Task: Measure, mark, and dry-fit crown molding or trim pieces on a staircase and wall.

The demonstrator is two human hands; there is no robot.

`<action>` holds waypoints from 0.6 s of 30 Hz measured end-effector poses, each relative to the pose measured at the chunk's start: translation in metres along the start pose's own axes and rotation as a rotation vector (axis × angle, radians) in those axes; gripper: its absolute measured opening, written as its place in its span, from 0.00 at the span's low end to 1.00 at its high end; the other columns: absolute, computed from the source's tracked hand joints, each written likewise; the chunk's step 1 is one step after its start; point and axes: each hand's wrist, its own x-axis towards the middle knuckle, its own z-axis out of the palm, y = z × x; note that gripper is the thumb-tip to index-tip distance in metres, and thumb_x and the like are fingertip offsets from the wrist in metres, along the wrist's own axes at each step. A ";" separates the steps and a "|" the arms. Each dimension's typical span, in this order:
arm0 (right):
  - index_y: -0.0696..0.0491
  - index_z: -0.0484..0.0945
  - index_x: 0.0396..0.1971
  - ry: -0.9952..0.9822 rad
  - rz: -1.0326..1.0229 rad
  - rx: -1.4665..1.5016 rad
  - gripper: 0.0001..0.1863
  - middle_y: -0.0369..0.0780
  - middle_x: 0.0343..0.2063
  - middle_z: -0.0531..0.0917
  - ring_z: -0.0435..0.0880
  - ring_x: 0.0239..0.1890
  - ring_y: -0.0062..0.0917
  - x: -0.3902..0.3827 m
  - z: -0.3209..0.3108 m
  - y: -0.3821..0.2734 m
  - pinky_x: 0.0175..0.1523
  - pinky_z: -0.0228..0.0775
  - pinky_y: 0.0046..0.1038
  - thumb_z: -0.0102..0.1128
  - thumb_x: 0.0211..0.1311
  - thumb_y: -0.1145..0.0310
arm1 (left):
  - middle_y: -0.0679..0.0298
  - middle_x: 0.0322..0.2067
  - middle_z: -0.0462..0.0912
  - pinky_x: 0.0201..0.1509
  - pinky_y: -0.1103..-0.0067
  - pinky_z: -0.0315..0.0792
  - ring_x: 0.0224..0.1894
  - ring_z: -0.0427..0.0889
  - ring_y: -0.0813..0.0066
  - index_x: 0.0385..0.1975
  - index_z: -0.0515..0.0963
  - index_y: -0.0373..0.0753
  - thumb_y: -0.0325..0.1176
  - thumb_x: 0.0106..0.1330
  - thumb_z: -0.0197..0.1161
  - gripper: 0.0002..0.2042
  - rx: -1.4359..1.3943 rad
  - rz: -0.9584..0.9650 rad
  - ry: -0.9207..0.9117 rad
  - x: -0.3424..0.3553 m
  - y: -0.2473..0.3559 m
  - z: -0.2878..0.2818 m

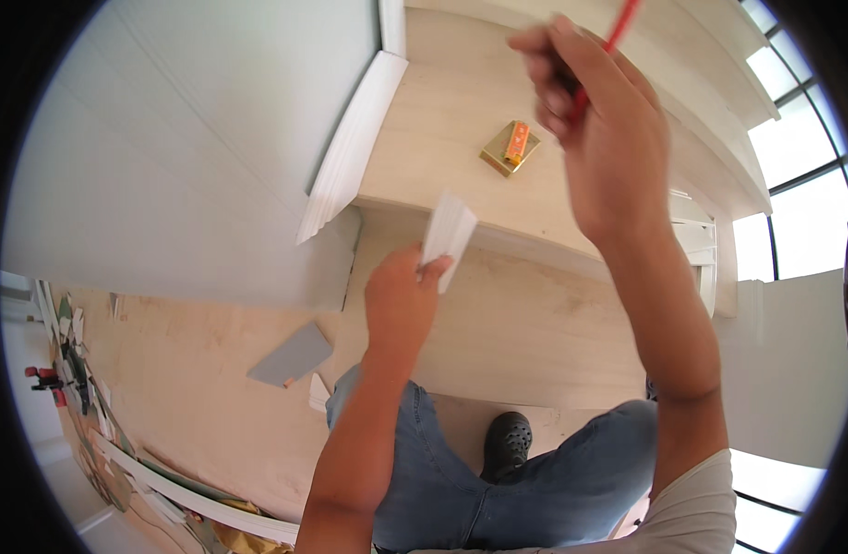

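My left hand (403, 295) is closed on a short piece of white moulding (450, 231), which tilts up in front of a wooden step and is slightly blurred. Raised over the upper steps at the right, my right hand (601, 111) curls round a thin red pencil-like stick (621, 25). Its end points up and away; the rest of it is partly hidden by the fingers. Between my hands, on the step (433, 138), lies a flat gold packet (496, 159) with a small orange object (518, 141) on top.
White skirting (350, 152) runs where the pale wall (202, 138) meets the step. A grey flat piece (293, 355) lies on the floor to the left. Offcuts and a red-and-black tool (45, 385) line the far left. Windows (798, 148) are at the right.
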 end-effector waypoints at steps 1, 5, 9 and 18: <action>0.62 0.84 0.40 0.004 -0.035 0.067 0.20 0.30 0.26 0.75 0.62 0.24 0.12 0.003 0.004 0.000 0.31 0.54 0.20 0.54 0.78 0.59 | 0.47 0.29 0.83 0.39 0.61 0.74 0.34 0.82 0.46 0.38 0.84 0.33 0.39 0.67 0.69 0.13 -0.001 -0.050 0.009 0.001 0.002 -0.004; 0.59 0.86 0.32 -0.007 0.076 0.181 0.18 0.28 0.21 0.72 0.63 0.25 0.12 -0.014 0.015 0.006 0.31 0.56 0.21 0.57 0.71 0.59 | 0.47 0.26 0.81 0.35 0.63 0.73 0.28 0.80 0.47 0.36 0.83 0.31 0.37 0.66 0.70 0.13 0.056 -0.086 0.082 0.001 0.004 -0.017; 0.59 0.86 0.31 0.050 0.143 0.274 0.18 0.27 0.18 0.67 0.60 0.23 0.11 -0.044 -0.011 0.036 0.30 0.53 0.22 0.57 0.73 0.60 | 0.48 0.23 0.81 0.32 0.66 0.72 0.24 0.79 0.54 0.34 0.83 0.29 0.35 0.65 0.72 0.13 0.118 -0.026 0.132 0.000 0.001 -0.017; 0.60 0.86 0.38 -0.291 0.195 -0.091 0.18 0.35 0.19 0.75 0.72 0.25 0.19 -0.093 -0.045 0.133 0.33 0.65 0.27 0.60 0.74 0.59 | 0.53 0.24 0.84 0.33 0.72 0.73 0.24 0.79 0.71 0.37 0.86 0.30 0.35 0.65 0.73 0.12 0.118 -0.112 0.153 -0.006 -0.004 -0.041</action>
